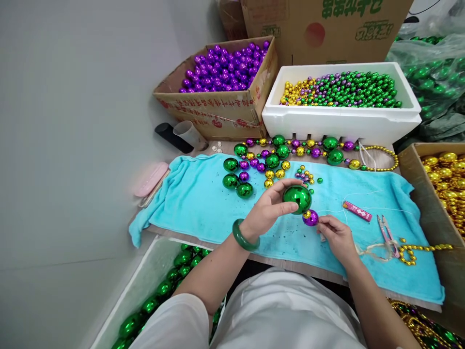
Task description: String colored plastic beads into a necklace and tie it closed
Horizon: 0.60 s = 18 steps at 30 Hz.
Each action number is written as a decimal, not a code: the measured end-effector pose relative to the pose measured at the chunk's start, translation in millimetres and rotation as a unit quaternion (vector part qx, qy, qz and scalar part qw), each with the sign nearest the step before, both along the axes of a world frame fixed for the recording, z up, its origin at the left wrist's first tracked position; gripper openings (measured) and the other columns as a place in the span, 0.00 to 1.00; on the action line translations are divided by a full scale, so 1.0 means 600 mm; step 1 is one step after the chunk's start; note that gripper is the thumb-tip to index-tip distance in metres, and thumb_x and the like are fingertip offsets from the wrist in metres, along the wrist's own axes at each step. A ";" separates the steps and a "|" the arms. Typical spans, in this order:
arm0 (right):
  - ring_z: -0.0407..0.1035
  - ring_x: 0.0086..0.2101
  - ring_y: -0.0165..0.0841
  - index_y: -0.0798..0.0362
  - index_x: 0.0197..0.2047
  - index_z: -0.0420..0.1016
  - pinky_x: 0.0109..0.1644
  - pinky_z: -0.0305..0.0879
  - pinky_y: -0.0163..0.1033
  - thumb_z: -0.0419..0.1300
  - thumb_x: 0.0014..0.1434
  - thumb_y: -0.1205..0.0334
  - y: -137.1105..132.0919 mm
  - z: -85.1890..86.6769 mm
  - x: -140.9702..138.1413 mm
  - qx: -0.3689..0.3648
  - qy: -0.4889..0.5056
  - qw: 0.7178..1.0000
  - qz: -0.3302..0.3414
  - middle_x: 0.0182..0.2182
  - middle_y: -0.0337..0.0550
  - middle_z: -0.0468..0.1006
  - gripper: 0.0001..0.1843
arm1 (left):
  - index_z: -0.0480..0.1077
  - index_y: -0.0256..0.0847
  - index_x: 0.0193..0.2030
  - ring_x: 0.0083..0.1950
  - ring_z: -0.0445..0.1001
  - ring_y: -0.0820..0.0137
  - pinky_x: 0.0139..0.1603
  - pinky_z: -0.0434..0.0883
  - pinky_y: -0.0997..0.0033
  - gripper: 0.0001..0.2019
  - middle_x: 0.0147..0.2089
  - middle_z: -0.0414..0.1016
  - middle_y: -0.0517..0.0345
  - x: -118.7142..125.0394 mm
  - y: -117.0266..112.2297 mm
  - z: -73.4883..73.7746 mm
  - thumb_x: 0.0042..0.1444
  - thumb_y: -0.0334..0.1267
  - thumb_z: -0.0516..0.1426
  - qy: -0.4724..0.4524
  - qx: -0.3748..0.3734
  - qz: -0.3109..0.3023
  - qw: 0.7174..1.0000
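Note:
My left hand (267,209), with a green bangle on its wrist, is closed around a large shiny green ball (298,198) held just above the turquoise towel (196,198). A small gold bead and a purple bead (310,217) hang right under the green ball. My right hand (336,235) pinches something thin below the purple bead, apparently a needle or string. White string trails to the right across the towel. Loose green, purple and gold beads (254,167) lie on the towel behind my hands.
A cardboard box of purple balls (225,68) and a white foam box of mixed beads (341,89) stand at the back. A strung bead chain (312,148), pink lighter (357,211), snips (387,232), box of gold balls (446,184) and bin of green balls (160,291) surround the towel.

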State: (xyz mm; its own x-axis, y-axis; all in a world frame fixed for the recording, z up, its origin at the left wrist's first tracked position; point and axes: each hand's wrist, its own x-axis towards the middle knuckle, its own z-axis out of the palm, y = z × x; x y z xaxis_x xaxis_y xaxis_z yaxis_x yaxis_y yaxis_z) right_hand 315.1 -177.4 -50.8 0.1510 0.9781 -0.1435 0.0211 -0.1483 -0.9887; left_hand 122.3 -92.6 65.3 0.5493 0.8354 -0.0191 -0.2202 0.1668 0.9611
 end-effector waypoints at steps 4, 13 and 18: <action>0.64 0.21 0.28 0.53 0.31 0.75 0.23 0.62 0.33 0.63 0.52 0.52 0.001 0.010 0.001 -0.015 -0.011 1.000 0.003 0.21 0.38 0.71 0.12 | 0.69 0.47 0.53 0.51 0.70 0.65 0.49 0.71 0.68 0.25 0.56 0.68 0.52 -0.002 0.001 0.003 0.47 0.36 0.66 0.025 0.039 0.011 0.999; 0.61 0.19 0.27 0.54 0.30 0.74 0.21 0.59 0.33 0.64 0.50 0.51 -0.002 0.012 -0.001 -0.038 0.027 0.999 0.015 0.20 0.38 0.71 0.14 | 0.68 0.45 0.54 0.53 0.70 0.64 0.51 0.70 0.67 0.26 0.58 0.67 0.50 0.000 0.000 0.003 0.48 0.37 0.66 0.014 0.030 -0.014 0.999; 0.69 0.25 0.31 0.52 0.36 0.73 0.24 0.64 0.34 0.67 0.48 0.52 -0.007 0.014 -0.004 -0.060 0.094 0.994 -0.019 0.25 0.39 0.73 0.15 | 0.68 0.47 0.56 0.52 0.72 0.64 0.51 0.70 0.65 0.26 0.58 0.69 0.52 0.004 0.001 0.002 0.48 0.37 0.66 0.043 0.023 -0.019 0.999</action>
